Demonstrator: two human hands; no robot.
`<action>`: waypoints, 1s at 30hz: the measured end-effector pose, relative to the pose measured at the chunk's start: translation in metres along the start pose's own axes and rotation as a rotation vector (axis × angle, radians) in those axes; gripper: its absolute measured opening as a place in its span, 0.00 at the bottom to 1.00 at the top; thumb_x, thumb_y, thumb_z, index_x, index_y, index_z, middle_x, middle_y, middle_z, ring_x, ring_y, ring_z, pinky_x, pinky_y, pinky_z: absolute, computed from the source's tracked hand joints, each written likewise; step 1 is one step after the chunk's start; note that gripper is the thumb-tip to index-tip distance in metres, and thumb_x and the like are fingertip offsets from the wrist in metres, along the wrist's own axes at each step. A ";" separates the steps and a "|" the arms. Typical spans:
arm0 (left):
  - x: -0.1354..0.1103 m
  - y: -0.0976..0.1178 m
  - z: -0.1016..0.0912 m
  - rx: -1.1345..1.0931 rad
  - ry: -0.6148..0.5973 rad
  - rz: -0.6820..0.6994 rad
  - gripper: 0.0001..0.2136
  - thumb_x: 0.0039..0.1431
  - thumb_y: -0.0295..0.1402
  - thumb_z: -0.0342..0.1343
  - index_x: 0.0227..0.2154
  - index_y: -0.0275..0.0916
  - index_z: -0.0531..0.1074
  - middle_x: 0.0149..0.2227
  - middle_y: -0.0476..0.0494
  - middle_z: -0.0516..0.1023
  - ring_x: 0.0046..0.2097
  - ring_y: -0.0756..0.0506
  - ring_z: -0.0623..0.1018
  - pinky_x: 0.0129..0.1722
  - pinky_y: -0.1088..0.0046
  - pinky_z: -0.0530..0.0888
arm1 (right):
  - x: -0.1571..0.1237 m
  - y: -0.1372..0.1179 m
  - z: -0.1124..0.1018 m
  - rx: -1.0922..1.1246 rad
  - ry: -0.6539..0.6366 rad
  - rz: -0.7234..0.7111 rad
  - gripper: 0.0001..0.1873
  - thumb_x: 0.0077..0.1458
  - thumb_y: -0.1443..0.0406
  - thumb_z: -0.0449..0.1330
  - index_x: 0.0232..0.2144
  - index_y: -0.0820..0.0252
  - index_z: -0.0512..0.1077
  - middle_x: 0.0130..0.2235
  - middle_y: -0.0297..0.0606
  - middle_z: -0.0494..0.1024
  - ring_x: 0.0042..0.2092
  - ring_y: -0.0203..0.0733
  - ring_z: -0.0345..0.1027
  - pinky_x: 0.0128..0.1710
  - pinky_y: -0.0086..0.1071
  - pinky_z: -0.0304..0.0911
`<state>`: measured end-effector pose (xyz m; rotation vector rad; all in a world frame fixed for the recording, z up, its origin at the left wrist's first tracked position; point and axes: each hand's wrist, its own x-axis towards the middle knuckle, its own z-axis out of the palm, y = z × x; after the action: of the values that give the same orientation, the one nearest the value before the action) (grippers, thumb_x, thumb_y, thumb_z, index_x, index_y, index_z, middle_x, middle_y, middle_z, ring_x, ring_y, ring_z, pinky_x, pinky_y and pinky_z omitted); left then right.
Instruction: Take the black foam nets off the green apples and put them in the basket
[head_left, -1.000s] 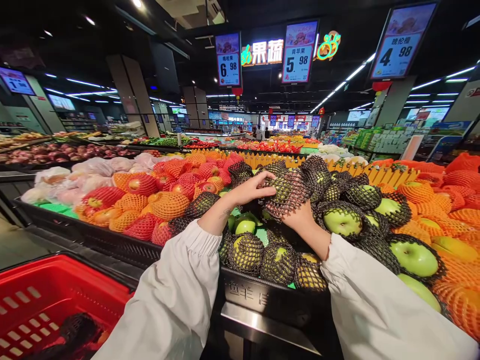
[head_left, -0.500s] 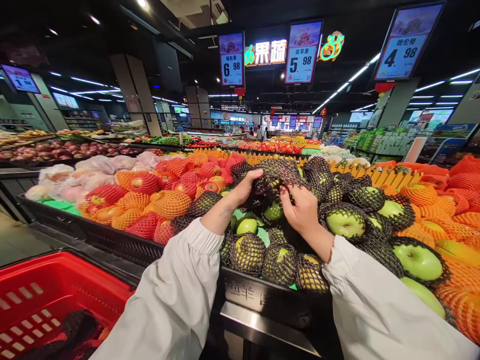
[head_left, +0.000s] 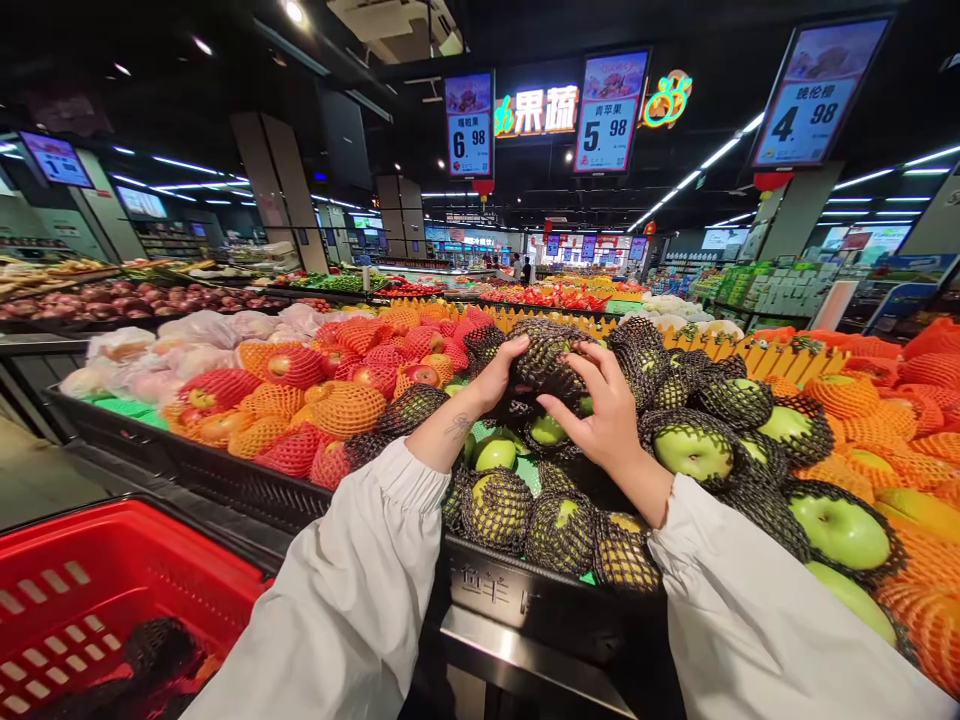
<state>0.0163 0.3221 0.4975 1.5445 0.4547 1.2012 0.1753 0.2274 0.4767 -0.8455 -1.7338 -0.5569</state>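
Note:
Above the pile of green apples, a green apple in a black foam net (head_left: 551, 355) is held up between both hands. My left hand (head_left: 495, 375) grips it from the left, thumb along its upper side; the other fingers are mostly hidden behind it. On the right, my right hand (head_left: 604, 410) curves around the same apple, fingertips against its side and thumb spread below. Most of the apple's skin is covered by the net. Just beneath lie a bare green apple (head_left: 495, 454) and a netted green apple (head_left: 562, 527).
A red shopping basket (head_left: 225, 560) stands at lower left with dark netted items inside. Red and orange netted apples (head_left: 289, 365) fill the bin to the left. Orange-netted fruit (head_left: 926, 550) lies at right. The black bin edge (head_left: 540, 585) runs in front of me.
My right hand has gone from pinching the net to spreading its fingers around the apple's right side. The net now lies closer over the apple. My left hand keeps its hold.

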 end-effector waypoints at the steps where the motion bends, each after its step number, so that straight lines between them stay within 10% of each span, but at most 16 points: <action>1: 0.001 -0.001 -0.001 0.006 -0.001 -0.015 0.23 0.50 0.56 0.53 0.34 0.39 0.68 0.30 0.47 0.75 0.34 0.46 0.74 0.27 0.74 0.69 | 0.000 -0.001 -0.001 0.034 0.000 0.007 0.18 0.64 0.54 0.57 0.53 0.54 0.72 0.55 0.48 0.73 0.57 0.52 0.69 0.58 0.50 0.67; 6: 0.005 -0.004 -0.007 -0.020 0.078 -0.028 0.23 0.53 0.57 0.50 0.37 0.41 0.67 0.32 0.48 0.76 0.36 0.46 0.76 0.25 0.77 0.66 | 0.002 -0.004 -0.004 -0.047 0.141 0.056 0.15 0.67 0.61 0.52 0.53 0.54 0.69 0.50 0.47 0.74 0.55 0.51 0.69 0.58 0.52 0.65; 9: 0.005 -0.004 -0.008 -0.003 0.080 0.003 0.24 0.54 0.56 0.51 0.40 0.40 0.71 0.35 0.47 0.79 0.39 0.44 0.78 0.30 0.73 0.71 | 0.003 -0.004 -0.002 -0.182 0.181 0.081 0.31 0.60 0.57 0.61 0.62 0.54 0.59 0.58 0.52 0.66 0.62 0.59 0.61 0.63 0.61 0.58; 14: 0.001 0.002 -0.002 0.038 -0.109 0.002 0.28 0.53 0.58 0.55 0.45 0.38 0.77 0.44 0.43 0.83 0.50 0.40 0.78 0.50 0.65 0.74 | -0.004 0.003 0.008 0.007 -0.135 0.057 0.46 0.60 0.62 0.58 0.71 0.53 0.37 0.69 0.53 0.52 0.71 0.57 0.48 0.68 0.59 0.54; 19: -0.003 0.002 -0.003 0.185 -0.177 -0.117 0.32 0.55 0.63 0.53 0.48 0.41 0.78 0.48 0.42 0.83 0.53 0.39 0.77 0.47 0.65 0.75 | -0.013 0.017 0.014 0.191 -0.288 0.109 0.60 0.57 0.59 0.60 0.70 0.55 0.18 0.75 0.52 0.29 0.76 0.57 0.30 0.72 0.60 0.42; 23: -0.002 -0.003 -0.007 0.273 -0.233 -0.148 0.38 0.53 0.69 0.49 0.48 0.40 0.77 0.42 0.40 0.83 0.46 0.40 0.79 0.40 0.66 0.74 | -0.013 0.019 0.016 0.256 -0.294 0.218 0.73 0.50 0.48 0.69 0.70 0.59 0.16 0.74 0.59 0.32 0.75 0.59 0.39 0.71 0.57 0.47; 30: 0.000 -0.005 -0.009 0.448 -0.355 -0.008 0.40 0.49 0.73 0.47 0.40 0.39 0.78 0.28 0.45 0.77 0.31 0.46 0.71 0.31 0.69 0.68 | -0.009 0.016 0.022 0.146 -0.115 0.343 0.70 0.45 0.60 0.74 0.72 0.58 0.27 0.69 0.59 0.58 0.66 0.58 0.63 0.64 0.53 0.63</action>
<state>0.0097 0.3284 0.4921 2.0897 0.5135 0.8225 0.1756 0.2508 0.4609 -1.0577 -1.6605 -0.1538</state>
